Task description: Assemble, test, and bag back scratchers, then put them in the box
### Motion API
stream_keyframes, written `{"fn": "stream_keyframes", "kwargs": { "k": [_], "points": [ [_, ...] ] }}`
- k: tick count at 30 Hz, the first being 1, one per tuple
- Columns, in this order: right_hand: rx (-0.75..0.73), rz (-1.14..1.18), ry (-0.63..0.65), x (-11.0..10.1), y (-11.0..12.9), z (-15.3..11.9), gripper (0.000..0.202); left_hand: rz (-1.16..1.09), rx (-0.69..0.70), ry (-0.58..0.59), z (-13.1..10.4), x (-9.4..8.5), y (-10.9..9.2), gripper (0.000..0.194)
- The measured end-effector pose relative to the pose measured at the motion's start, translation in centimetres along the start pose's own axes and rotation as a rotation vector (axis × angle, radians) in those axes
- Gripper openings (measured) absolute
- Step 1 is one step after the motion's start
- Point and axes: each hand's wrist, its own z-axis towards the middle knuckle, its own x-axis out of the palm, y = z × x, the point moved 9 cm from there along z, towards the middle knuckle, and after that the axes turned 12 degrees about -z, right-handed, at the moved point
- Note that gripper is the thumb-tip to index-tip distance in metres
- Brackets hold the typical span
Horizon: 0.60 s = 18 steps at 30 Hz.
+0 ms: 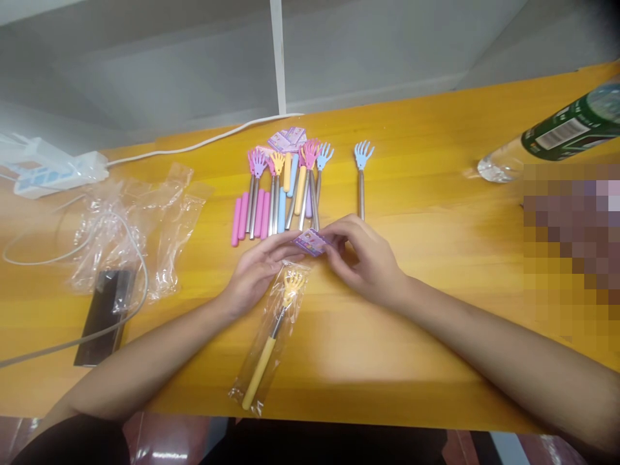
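Note:
Between my two hands is a small purple printed card (311,242). My right hand (363,258) pinches its right edge between thumb and fingers. The fingers of my left hand (256,271) are closed together at the card's left edge. Just below lies a yellow hand-shaped scratcher (261,368) in a clear plastic bag, its top end near my left hand. Beyond my hands are several scratchers with metal rods and pink, purple, yellow and blue heads (310,155), among loose coloured handles (235,221). One blue-headed scratcher (361,174) lies apart to the right.
More printed cards (290,137) lie behind the scratchers. On the left are clear plastic bags (169,239), a dark phone (101,316), a white cable (194,150) and a power strip (58,169). A bottle (557,132) lies at the right of the wooden table (436,381).

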Motion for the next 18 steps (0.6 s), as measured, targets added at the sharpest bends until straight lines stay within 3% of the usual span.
{"fn": "stream_keyframes", "kwargs": {
  "k": [8, 18],
  "points": [
    [0.044, -0.025, -0.016, -0.19, -0.53, -0.04, 0.027, 0.031, -0.013, 0.012, -0.11, -0.01, 0.22, 0.053],
    [-0.021, -0.055, 0.011, 0.04, 0.08, -0.11, 0.029, 0.073, 0.009, 0.076, -0.33, 0.35, 0.24, 0.054]
  ]
}}
